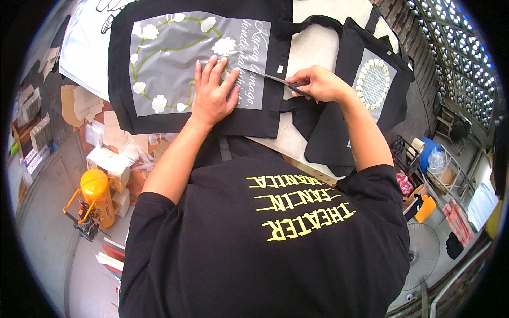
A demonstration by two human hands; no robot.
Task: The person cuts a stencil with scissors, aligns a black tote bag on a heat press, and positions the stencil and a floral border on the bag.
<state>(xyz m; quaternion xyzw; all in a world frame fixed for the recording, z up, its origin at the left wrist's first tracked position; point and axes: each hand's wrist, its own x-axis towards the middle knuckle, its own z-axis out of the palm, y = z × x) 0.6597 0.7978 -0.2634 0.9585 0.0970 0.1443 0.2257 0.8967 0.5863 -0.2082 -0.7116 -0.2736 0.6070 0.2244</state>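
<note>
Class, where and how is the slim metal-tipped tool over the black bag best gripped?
The slim metal-tipped tool is probably best gripped by its dark handle, from the right, as the right hand does: its narrow end points left over the translucent sheet, so fingers stay off the tip.

Bag (278, 50): matt cloth. Film (175, 66) on it: smooth, translucent plastic, slight gloss. Scissors (281, 81): metal blades. Shirt (254, 270): matt cloth. Counter (316, 50): smooth, matt. Tank (95, 184): smooth, glossy.
</note>
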